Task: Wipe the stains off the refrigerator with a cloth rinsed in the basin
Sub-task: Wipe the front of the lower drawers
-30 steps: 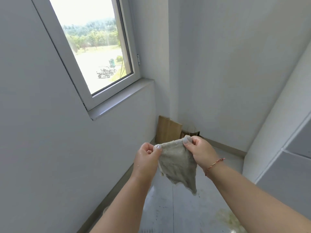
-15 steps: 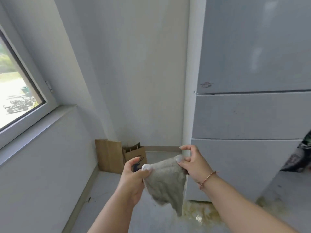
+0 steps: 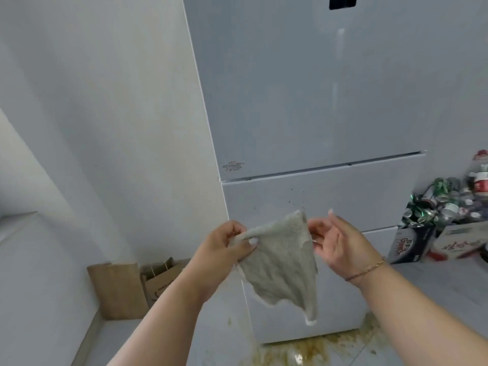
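Centre frame: limp grey cloth [image 3: 280,262], likely light and damp, hangs before the refrigerator [image 3: 317,101]. Left hand [image 3: 224,249] pinches its top edge; right hand [image 3: 335,241] half-open, fingertips at the corner. Bunching suits wiping.

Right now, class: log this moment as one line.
stage: pre-wipe | left hand: pinching cloth | right hand: open beside cloth | refrigerator: specks unwiped

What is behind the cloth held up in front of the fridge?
Behind the cloth is the fridge's lower front. Small dark specks show just above the cloth; any stains directly behind it are covered. Brown spill marks the floor below.
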Motion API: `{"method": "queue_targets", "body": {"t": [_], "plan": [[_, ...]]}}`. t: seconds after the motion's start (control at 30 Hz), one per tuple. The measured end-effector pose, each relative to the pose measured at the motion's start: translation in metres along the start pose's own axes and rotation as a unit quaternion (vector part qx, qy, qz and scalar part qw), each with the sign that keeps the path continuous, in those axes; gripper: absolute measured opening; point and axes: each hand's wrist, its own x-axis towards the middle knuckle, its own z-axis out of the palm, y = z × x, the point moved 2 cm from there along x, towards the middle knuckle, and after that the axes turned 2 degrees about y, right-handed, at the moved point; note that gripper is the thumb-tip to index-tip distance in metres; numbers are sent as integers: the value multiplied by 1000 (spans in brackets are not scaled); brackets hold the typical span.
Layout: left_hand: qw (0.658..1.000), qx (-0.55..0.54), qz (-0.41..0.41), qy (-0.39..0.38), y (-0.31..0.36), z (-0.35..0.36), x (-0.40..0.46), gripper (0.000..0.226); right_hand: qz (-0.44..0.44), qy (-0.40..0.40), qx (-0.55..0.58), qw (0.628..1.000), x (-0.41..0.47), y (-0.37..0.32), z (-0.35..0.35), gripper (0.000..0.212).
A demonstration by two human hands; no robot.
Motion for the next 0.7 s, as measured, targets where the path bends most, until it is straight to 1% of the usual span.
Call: {"method": "queue_targets", "body": {"t": [0.03, 0.07, 0.1, 0.13, 0.17, 0.2, 0.23, 0.27, 0.33, 0.43, 0.5, 0.57, 0.63, 0.7], "plan": [[999, -38, -2, 0, 7, 11, 13, 20, 31, -4, 65, 997, 4, -3, -8, 72], [999, -51, -2, 5, 14, 24, 26, 20, 59, -23, 88, 994, 6, -4, -12, 66], [999, -40, -4, 16, 16, 36, 38, 19, 76, -25, 87, 993, 6, 1, -12, 59], [999, -13, -7, 32, 18, 47, 50, 19, 91, -13, 91, 992, 6, 4, -11, 62], [999, 18, -13, 50, 16, 55, 61, 19, 106, 7, 112, 988, 8, 8, -10, 76], [997, 41, -22, 64, 15, 60, 69, 19, 126, 18, 158, 979, 9, 13, -9, 91], [996, 48, -29, 76, 13, 66, 80, 18, 143, 28, 202, 968, 14, 14, -15, 95], [995, 46, -36, 86, 11, 73, 91, 17, 159, 35, 241, 957, 16, 11, -21, 91], [991, 43, -41, 118, 9, 78, 106, 15, 170, 27, 288, 942, 23, 4, -31, 88], [976, 48, -59, 204, 6, 76, 124, 18, 157, 26, 292, 943, 27, -13, -50, 80], [961, 57, -79, 257, 5, 68, 131, 28, 145, 50, 258, 954, 32, -23, -60, 64], [947, 72, -91, 301, 0, 53, 138, 44, 148, 80, 236, 957, 36, -26, -67, 50], [934, 92, -111, 327, -6, 36, 144, 56, 144, 94, 230, 958, 36, -28, -72, 42], [924, 109, -128, 344, -9, 22, 150, 63, 142, 103, 222, 959, 37, -29, -75, 38]]}}
